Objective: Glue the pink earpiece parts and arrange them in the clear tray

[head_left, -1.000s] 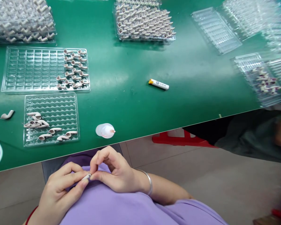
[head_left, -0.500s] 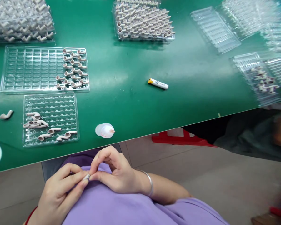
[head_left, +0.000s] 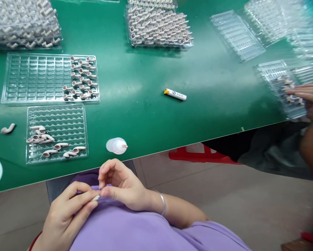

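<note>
"Where was the small white piece (head_left: 95, 198)?"

"Off the tabletop (head_left: 135, 115), past its near edge, pinched between thumb and fingers of the left hand (head_left: 67, 209). That grip covered most of it but left one end bare, I'd judge so the right hand (head_left: 123, 184) could get at it."

"Was the right hand gripping anything?"

"Its fingers were curled, thumb tip just beside the bare end. At that size I couldn't make out whether it pinched something fine."

"And the trays?"

"The small tray (head_left: 64, 122) sat towards the tabletop's near edge, probably for easy reach, with curved pieces (head_left: 79, 149) lying loose, mostly in its near half. Beyond it, the large tray (head_left: 31, 76) had others grouped along its right side, where pockets likely steadied them. The bottle (head_left: 116, 145) stood by the near edge, seemingly handy too."
</note>
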A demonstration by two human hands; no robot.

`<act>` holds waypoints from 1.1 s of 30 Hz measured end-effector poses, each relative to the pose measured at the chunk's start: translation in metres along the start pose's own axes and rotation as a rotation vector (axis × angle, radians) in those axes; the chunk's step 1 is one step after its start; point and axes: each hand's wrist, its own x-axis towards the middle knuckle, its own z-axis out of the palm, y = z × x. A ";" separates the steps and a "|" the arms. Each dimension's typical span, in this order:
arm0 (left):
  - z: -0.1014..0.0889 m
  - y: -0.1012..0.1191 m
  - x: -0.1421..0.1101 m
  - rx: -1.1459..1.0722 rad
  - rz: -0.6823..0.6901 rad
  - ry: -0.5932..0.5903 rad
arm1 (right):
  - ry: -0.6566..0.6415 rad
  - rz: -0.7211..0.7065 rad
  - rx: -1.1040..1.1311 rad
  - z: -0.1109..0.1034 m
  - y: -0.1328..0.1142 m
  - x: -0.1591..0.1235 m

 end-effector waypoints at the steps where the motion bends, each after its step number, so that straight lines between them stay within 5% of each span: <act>1: 0.000 0.000 0.000 0.002 0.003 0.000 | -0.003 0.029 0.023 0.000 0.001 0.000; 5: 0.000 0.002 0.000 0.012 0.014 0.001 | -0.002 0.079 0.082 0.002 0.004 0.000; 15: 0.003 0.006 0.000 0.021 0.041 0.044 | 0.029 -0.090 -0.022 0.007 0.013 -0.002; 33: 0.007 0.012 0.004 0.141 0.093 0.158 | 0.088 -0.177 -0.111 0.010 0.025 -0.002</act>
